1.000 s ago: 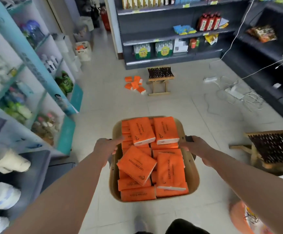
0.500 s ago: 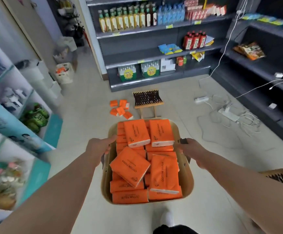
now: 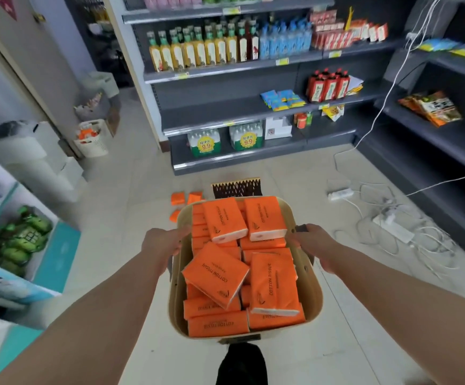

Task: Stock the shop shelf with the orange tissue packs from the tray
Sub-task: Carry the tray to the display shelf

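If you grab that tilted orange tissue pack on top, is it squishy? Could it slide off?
Probably squishy and light: the tilted pack is soft-wrapped and labelled cotton tissue. Its wrapper looks glossy and it leans loosely on the others, so it may slide if the tray tips. It is unlikely to break or roll, being flat-sided.

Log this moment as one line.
left hand grips tray; right hand grips its handle; orange tissue packs inside; shelf ahead

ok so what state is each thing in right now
tan rectangular tray: held up off the floor, heaped full
orange cotton tissue packs: piled unevenly in the tray, top ones tilted
left hand: grips the tray's left rim
right hand: grips the tray's dark right handle
small orange packs on the floor: scattered beyond the tray
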